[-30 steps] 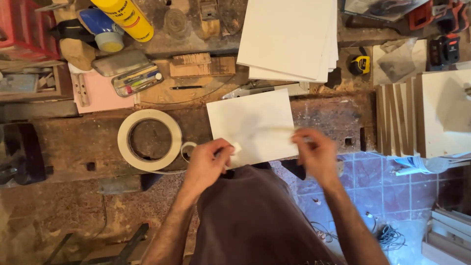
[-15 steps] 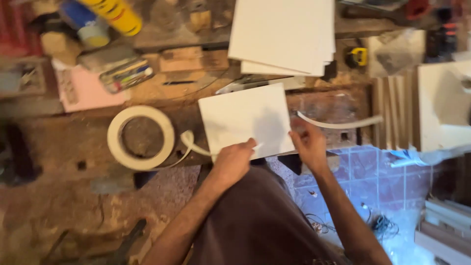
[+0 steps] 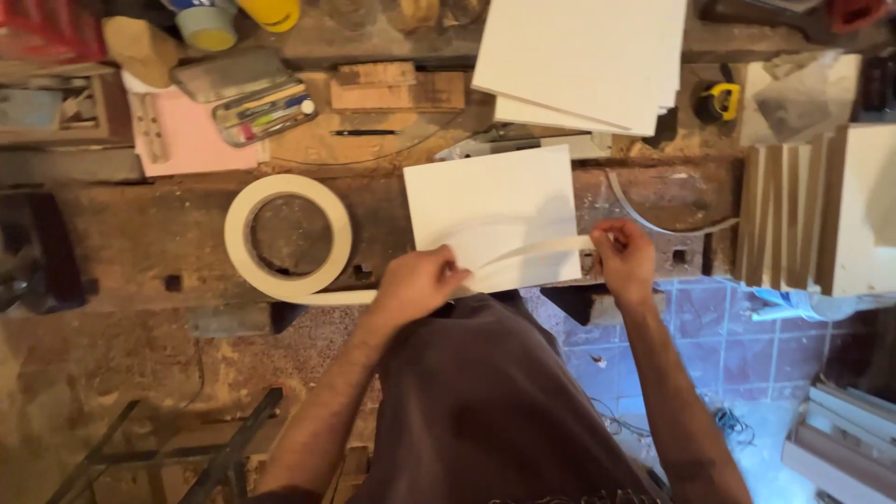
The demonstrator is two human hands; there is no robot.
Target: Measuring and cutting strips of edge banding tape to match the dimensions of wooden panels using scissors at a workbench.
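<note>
Along the white board's (image 3: 490, 210) near edge — left hand (image 3: 415, 285), right hand (image 3: 623, 259) pinching tape strip (image 3: 532, 252) taut, tape roll (image 3: 287, 238) just left

The tape roll (image 3: 287, 238) lies left of the board (image 3: 492, 205) at the counter's (image 3: 140, 243) front edge; more boards (image 3: 583, 56) lie behind.

Head camera, straight down, workbench (image 3: 140, 233) close.

The square board (image 3: 490, 210) near the bench's front edge is plain white, like the stack of sheets (image 3: 583, 56) at the back edge. The tape roll (image 3: 287, 239) and its pulled strip (image 3: 537, 250) are cream. The bench (image 3: 140, 233) is dark, mottled brown. A pink pad (image 3: 191, 140) lies back left; the floor tiles (image 3: 672, 345) are bluish-purple.
</note>
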